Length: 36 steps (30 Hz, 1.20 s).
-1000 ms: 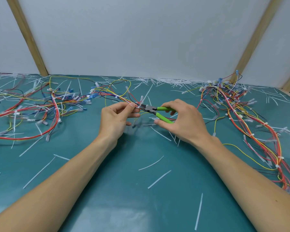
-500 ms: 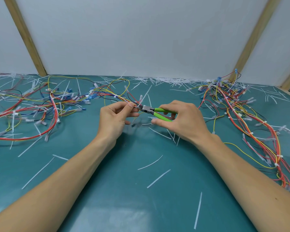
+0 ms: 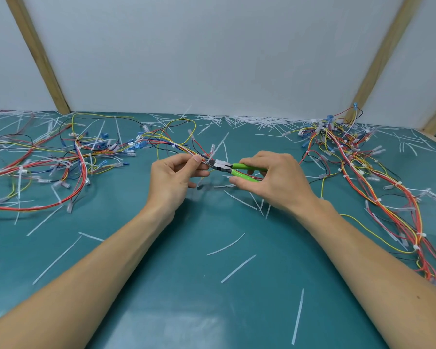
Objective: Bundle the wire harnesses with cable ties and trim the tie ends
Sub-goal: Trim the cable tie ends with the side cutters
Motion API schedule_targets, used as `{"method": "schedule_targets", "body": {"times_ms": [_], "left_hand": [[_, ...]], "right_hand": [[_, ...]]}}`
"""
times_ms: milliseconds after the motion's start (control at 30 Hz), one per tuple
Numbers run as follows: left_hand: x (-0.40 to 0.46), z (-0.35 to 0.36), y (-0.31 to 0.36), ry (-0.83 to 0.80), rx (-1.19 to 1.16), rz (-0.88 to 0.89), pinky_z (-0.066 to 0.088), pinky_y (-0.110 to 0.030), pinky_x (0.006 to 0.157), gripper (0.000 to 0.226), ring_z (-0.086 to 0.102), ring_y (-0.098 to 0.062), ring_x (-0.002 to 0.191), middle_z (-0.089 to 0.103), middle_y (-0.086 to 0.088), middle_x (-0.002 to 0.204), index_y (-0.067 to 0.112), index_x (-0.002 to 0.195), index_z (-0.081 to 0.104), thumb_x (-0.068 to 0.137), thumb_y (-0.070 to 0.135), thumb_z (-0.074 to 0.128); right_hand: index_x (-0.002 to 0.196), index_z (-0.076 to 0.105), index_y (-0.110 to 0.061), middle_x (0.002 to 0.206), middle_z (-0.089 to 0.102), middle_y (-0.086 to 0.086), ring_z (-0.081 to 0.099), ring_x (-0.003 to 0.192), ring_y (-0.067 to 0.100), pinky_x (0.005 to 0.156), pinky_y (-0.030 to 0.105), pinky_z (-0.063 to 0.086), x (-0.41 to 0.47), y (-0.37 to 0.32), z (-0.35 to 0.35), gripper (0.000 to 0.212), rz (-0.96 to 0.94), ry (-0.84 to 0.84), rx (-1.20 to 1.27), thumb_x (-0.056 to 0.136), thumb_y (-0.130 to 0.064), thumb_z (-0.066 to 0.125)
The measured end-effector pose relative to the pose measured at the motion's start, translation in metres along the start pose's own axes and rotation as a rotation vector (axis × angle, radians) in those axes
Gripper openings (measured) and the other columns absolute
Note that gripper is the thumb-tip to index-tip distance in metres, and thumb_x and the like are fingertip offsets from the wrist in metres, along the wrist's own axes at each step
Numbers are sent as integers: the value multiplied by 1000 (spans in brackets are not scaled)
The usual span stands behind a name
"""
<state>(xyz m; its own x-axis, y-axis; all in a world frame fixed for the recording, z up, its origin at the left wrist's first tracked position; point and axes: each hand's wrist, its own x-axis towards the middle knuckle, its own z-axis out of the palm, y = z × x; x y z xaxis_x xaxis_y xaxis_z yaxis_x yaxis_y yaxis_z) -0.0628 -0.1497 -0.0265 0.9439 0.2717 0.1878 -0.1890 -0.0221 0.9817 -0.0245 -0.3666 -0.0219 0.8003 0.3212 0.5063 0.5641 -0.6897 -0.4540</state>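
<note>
While the green-handled cutters [image 3: 237, 168] lie almost level with their long axis running left to right, the metal nose points left, right at the wire harness [image 3: 176, 146] where it comes out of the left hand [image 3: 175, 176]. That hand's fingers [image 3: 195, 159] are curled in, pinching the bundle just above the middle of the bench [image 3: 186, 285], and the harness runs from the pinch up and away to the left, toward a clump of blue connectors [image 3: 136, 144]. The right hand [image 3: 275, 178] has its fingers wrapped round both green handles, squeezed fairly close together; can't really tell if the blades are actually on a tie end. Further out there's a messy heap of red, yellow and blue wires [image 3: 56, 167] on the left and a long pile of tied harnesses [image 3: 363, 172] down the right side. White trimmed tie ends [image 3: 237, 269] are scattered all over the teal surface, thickest along the back wall [image 3: 212, 59].
</note>
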Motion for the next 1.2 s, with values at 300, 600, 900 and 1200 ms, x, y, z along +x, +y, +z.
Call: {"method": "schedule_targets", "body": {"times_ms": [300,600,900,1200], "left_hand": [[-1,0,0,4,10,-3,51,-16,54,17,76,-13,77,78,1,79,15,86,75,98,19,64],[-1,0,1,2,8,0,51,-16,54,19,76,-13,77,78,0,79,18,83,75,98,20,65],[-2,1,2,-14,0,-6,51,-16,54,19,76,-14,77,78,0,80,20,83,76,98,21,65],[-3,1,2,-16,-4,-9,50,-16,54,18,76,-15,77,78,-1,80,19,83,76,98,20,65]], "right_hand": [[96,81,-34,78,69,-9,59,73,17,68,39,51,-1,-2,0,27,13,-7,-3,80,-56,80],[93,80,-36,81,75,-5,64,78,20,73,39,54,-1,-6,-2,32,31,-9,-75,79,-64,74],[90,80,-39,78,75,-9,66,76,21,73,39,54,1,-6,-3,59,47,-17,-55,70,-88,54],[90,80,-38,74,74,-8,63,74,21,73,39,54,0,-7,-3,53,71,2,-68,72,-82,55]]}}
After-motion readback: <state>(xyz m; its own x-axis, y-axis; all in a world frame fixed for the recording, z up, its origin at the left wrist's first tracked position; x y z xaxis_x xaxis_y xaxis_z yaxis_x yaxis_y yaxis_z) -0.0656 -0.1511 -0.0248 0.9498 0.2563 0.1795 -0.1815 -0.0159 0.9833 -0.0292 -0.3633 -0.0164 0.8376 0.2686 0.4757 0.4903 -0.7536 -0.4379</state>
